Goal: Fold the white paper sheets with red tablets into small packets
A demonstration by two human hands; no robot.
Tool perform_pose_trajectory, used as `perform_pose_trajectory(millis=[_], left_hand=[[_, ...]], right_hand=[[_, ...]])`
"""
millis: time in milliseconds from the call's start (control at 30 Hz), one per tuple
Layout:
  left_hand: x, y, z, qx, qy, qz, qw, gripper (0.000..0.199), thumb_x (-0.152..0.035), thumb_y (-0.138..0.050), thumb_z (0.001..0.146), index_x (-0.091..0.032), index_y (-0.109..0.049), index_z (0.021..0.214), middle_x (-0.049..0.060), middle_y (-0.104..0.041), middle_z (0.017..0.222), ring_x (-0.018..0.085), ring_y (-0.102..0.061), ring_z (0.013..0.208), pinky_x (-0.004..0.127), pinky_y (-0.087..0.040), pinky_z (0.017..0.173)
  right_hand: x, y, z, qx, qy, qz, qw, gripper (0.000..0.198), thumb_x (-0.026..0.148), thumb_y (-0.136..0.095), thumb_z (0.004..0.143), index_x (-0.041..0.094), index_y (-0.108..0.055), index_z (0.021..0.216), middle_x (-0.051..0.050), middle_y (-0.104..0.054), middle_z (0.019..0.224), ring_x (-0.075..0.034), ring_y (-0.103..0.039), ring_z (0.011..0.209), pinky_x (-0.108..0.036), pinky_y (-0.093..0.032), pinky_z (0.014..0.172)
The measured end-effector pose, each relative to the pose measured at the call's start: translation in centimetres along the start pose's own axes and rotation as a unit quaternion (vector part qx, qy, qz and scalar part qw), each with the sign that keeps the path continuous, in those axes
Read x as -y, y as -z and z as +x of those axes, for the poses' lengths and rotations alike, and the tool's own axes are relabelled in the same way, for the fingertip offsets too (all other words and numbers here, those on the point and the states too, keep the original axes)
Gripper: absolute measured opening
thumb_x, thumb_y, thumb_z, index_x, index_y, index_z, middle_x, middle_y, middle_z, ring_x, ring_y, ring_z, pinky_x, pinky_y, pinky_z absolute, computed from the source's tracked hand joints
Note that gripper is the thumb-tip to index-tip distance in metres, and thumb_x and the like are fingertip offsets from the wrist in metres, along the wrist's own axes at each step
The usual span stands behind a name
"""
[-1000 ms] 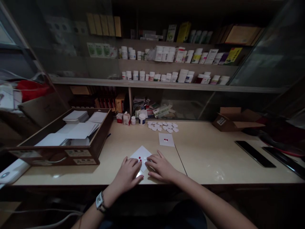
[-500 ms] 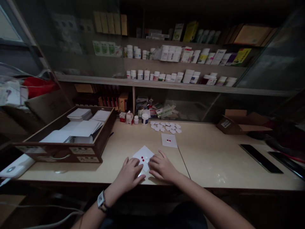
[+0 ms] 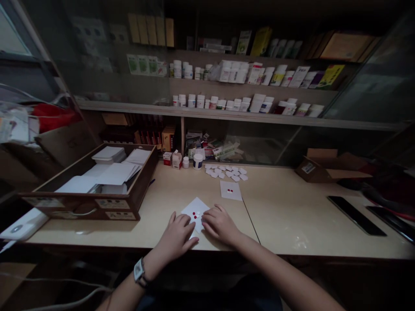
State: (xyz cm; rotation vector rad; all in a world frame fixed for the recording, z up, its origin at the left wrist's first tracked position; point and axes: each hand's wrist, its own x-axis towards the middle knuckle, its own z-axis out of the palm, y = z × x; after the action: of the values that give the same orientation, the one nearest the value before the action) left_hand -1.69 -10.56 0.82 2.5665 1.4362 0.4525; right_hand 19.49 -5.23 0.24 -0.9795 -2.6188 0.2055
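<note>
A white paper square (image 3: 196,203) lies turned like a diamond near the table's front edge. Two red pills (image 3: 195,215) rest on it, with small white pills (image 3: 198,214) just to their right. My left hand (image 3: 177,235), a watch (image 3: 139,270) on its wrist, lies at the paper's left corner, thumb stretched out and fingers apart, holding nothing visible. Over the right corner is my right hand (image 3: 222,225), its fingers loosely bent and its fingertips beside the white pills. Farther back, a second paper square (image 3: 231,196) carries a few red and white pills (image 3: 230,190).
Small white paper pieces (image 3: 235,173) lie at the back, right of a white bottle (image 3: 197,161). A wooden drawer (image 3: 141,203) of paper sheets stands left. To the right are a black phone (image 3: 356,216) and an open cardboard box (image 3: 319,170). Shelves of medicine bottles (image 3: 233,103) rise behind.
My right thumb has drawn in towards its fingers, and the white pills sit a little closer to the red ones. My left hand has hardly moved. The view has shifted slightly.
</note>
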Motion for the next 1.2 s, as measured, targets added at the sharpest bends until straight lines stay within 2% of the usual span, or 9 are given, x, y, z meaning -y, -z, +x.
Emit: perform_pose_trajectory(millis=[167,300,400,500,600,800,1000,1100,1200], left_hand=[[-0.6,0.1,-0.1,0.012,-0.012,0.04,0.999,0.033,-0.041,-0.059,0.081,-0.021,-0.056,0.108,0.009,-0.058,0.099,0.027,-0.051,0.098,0.059,-0.024,0.101],[-0.7,-0.4,-1.1,0.002,-0.045,0.052,0.998,0.04,-0.046,-0.063,0.078,-0.022,-0.055,0.109,0.009,-0.059,0.099,0.027,-0.051,0.098,0.057,-0.027,0.101],[-0.7,-1.5,-2.0,-0.037,-0.07,0.054,0.995,0.04,-0.045,-0.064,0.077,-0.021,-0.055,0.108,0.008,-0.06,0.096,0.026,-0.052,0.096,0.055,-0.029,0.1],[-0.7,-2.6,-2.5,-0.104,-0.087,0.058,0.989,0.02,-0.031,-0.059,0.082,-0.02,-0.057,0.098,0.005,-0.06,0.087,0.022,-0.054,0.091,0.051,-0.031,0.099],[-0.9,-3.3,-2.5,-0.146,-0.098,0.057,0.983,0.008,-0.028,-0.057,0.083,-0.019,-0.057,0.085,0.003,-0.059,0.08,0.02,-0.054,0.085,0.049,-0.033,0.098],[-1.0,-3.4,-1.6,-0.184,-0.125,0.084,0.971,0.014,-0.016,-0.047,0.087,-0.018,-0.055,0.074,0.002,-0.056,0.069,0.016,-0.052,0.071,0.045,-0.04,0.091],[0.3,-3.1,-0.6,-0.126,-0.11,0.091,0.982,0.015,-0.01,-0.047,0.084,-0.016,-0.059,0.077,0.005,-0.06,0.072,0.019,-0.054,0.068,0.033,-0.045,0.065],[1.1,-2.7,0.3,-0.085,-0.06,0.084,0.991,0.014,-0.009,-0.05,0.081,-0.016,-0.061,0.075,0.006,-0.062,0.074,0.019,-0.057,0.069,0.03,-0.045,0.063],[1.6,-2.0,1.6,-0.035,-0.005,0.081,0.996,0.017,-0.01,-0.05,0.082,-0.015,-0.062,0.072,0.006,-0.064,0.074,0.018,-0.059,0.07,0.029,-0.045,0.065]], right_hand=[[0.5,-0.4,-1.4,0.003,0.001,0.003,1.0,0.019,0.026,-0.048,0.088,0.019,-0.064,0.094,-0.007,-0.066,0.098,-0.02,-0.056,0.092,-0.041,-0.031,0.098],[1.4,-0.6,-2.9,-0.01,-0.001,0.004,1.0,0.02,0.026,-0.048,0.089,0.021,-0.064,0.099,-0.007,-0.065,0.101,-0.02,-0.055,0.093,-0.044,-0.025,0.103],[2.0,-0.8,-3.8,-0.015,0.006,0.009,1.0,0.019,0.025,-0.048,0.089,0.021,-0.063,0.099,-0.007,-0.065,0.099,-0.02,-0.054,0.092,-0.046,-0.024,0.103],[2.4,-1.1,-4.3,-0.024,0.01,0.014,1.0,0.018,0.022,-0.049,0.088,0.019,-0.062,0.1,-0.007,-0.064,0.096,-0.02,-0.054,0.09,-0.045,-0.027,0.101],[2.7,-1.1,-4.3,-0.023,0.009,0.019,1.0,0.02,0.019,-0.049,0.086,0.019,-0.06,0.103,-0.007,-0.063,0.093,-0.02,-0.053,0.089,-0.043,-0.028,0.099],[2.9,-0.3,-3.9,-0.005,0.002,0.023,1.0,0.022,0.016,-0.047,0.084,0.02,-0.06,0.101,-0.006,-0.061,0.09,-0.019,-0.051,0.088,-0.042,-0.027,0.099],[1.9,-0.2,-3.2,0.001,0.013,0.014,1.0,0.022,0.016,-0.051,0.081,0.019,-0.062,0.099,-0.006,-0.062,0.092,-0.019,-0.051,0.086,-0.035,-0.034,0.089],[1.0,-0.6,-1.9,0.016,0.004,-0.021,1.0,0.018,0.017,-0.049,0.085,0.018,-0.066,0.091,-0.007,-0.063,0.087,-0.018,-0.052,0.081,-0.031,-0.036,0.079],[0.1,-0.7,-0.2,0.049,0.007,-0.065,0.997,0.019,0.015,-0.049,0.087,0.018,-0.068,0.088,-0.007,-0.065,0.084,-0.017,-0.054,0.077,-0.032,-0.035,0.079]])
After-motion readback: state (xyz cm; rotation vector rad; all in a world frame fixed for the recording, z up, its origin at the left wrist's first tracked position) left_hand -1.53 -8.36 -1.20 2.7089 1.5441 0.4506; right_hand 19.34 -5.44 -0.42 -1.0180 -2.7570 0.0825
